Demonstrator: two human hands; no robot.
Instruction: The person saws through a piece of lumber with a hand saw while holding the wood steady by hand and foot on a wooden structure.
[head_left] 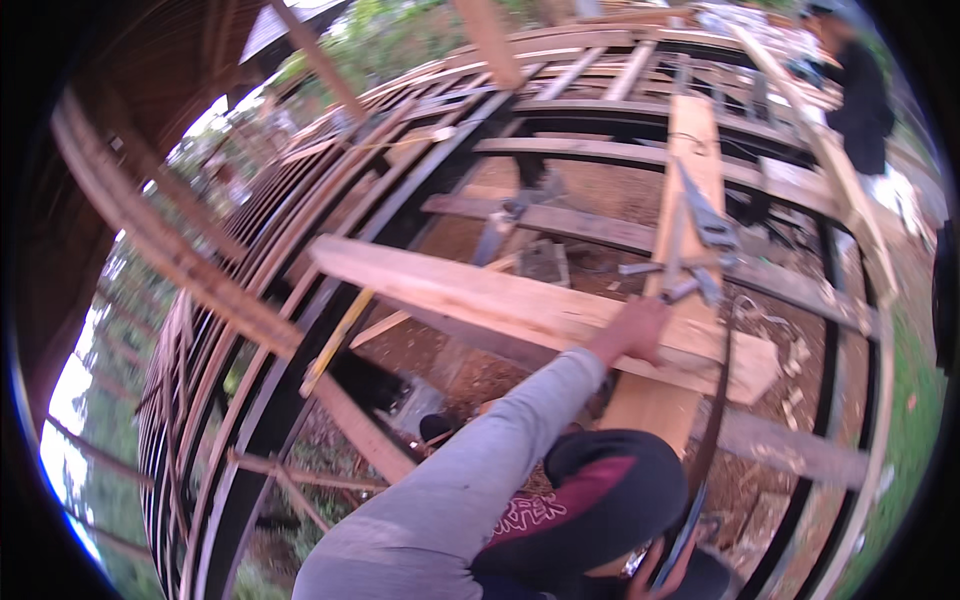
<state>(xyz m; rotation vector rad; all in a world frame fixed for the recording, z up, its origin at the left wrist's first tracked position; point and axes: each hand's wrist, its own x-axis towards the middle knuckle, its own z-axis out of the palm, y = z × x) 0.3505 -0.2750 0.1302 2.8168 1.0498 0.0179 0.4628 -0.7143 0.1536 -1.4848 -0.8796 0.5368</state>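
Note:
A thick, pale wooden beam [480,298] lies crosswise in front of me, over a lengthwise plank [690,130]. My left hand [634,330], at the end of a grey sleeve, grips the beam near its right end, pressing on it from above. Low in the view, my right hand [662,572] is partly cut off, closed around the handle of a handsaw [712,420]. The saw's dark blade appears nearly edge-on and reaches up to the beam's right end. Just beyond my left hand lie a hammer [685,285] and a grey triangular tool [705,215], blurred.
Dark metal joists [590,122] form an open frame over dirt and wood shavings [795,355]. A yellow level or rule-like strip [340,335] lies on the left joists. Wooden posts [488,40] rise at the back. Another person [855,95] stands at the far right.

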